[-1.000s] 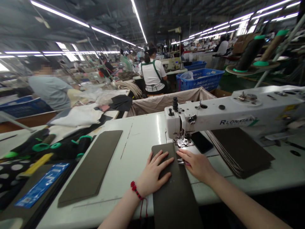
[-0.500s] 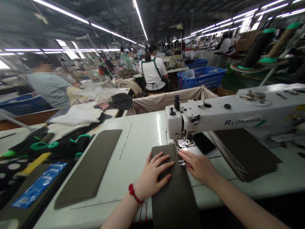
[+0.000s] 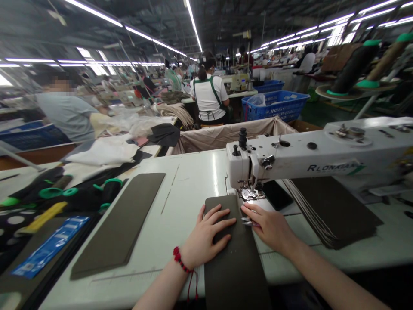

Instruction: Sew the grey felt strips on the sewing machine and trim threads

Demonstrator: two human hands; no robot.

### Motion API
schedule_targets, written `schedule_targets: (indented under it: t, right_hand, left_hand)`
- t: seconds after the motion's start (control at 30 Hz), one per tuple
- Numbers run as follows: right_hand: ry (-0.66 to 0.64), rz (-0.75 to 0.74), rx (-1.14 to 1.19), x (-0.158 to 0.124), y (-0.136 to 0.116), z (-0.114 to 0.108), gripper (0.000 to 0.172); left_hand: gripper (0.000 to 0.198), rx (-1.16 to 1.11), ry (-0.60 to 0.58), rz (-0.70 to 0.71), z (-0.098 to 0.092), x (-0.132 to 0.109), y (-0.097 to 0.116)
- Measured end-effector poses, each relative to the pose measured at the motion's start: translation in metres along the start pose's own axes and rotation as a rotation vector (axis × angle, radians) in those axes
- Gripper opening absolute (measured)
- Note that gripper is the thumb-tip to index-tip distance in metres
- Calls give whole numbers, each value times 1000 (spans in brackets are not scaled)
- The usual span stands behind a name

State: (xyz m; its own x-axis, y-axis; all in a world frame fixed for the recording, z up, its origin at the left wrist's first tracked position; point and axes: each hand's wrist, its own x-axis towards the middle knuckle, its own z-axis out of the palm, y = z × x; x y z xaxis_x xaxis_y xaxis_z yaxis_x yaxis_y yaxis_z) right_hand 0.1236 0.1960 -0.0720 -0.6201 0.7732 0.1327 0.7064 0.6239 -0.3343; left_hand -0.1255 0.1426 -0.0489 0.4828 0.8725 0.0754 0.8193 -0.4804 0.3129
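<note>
Under my left hand (image 3: 208, 241) lies a long dark olive panel (image 3: 237, 275), flat on the sewing table and running off its front edge. The fingers of that hand are spread on the panel. My right hand (image 3: 269, 226) is closed around small thread snips (image 3: 248, 221), whose metal blades point left over the panel's right edge. Its thumb and forefinger meet at that edge, just in front of the presser foot (image 3: 251, 193) of the white sewing machine (image 3: 290, 155). Whether the fingertips also pinch the panel, I cannot tell.
Right of the needle, a black phone (image 3: 277, 196) lies beside a stack of dark panels (image 3: 338, 211). More olive panels (image 3: 122, 224) lie at left, near thread cones (image 3: 111, 193) and a blue packet (image 3: 51, 247). Behind the table are a cloth-lined bin (image 3: 206, 137) and a seated co-worker (image 3: 209, 99).
The camera view has shifted slightly. Both hands, the panel and the snips keep the same places relative to each other.
</note>
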Motion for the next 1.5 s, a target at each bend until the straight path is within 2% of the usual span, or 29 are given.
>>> schedule_targets:
  t: [0.2, 1.2, 1.4, 1.5]
  right_hand:
    - [-3, -2, -3, -1, 0, -1, 53]
    - [45, 3, -33, -2, 2, 6, 57]
    - [38, 7, -24, -1, 1, 5, 56]
    - [33, 8, -21, -1, 1, 4, 56]
  left_hand:
    - [40, -19, 14, -19, -1, 1, 2]
    - [40, -31, 3, -38, -1, 0, 2]
    - [44, -28, -16, -22, -4, -1, 3]
    - [57, -20, -18, -6, -5, -1, 4]
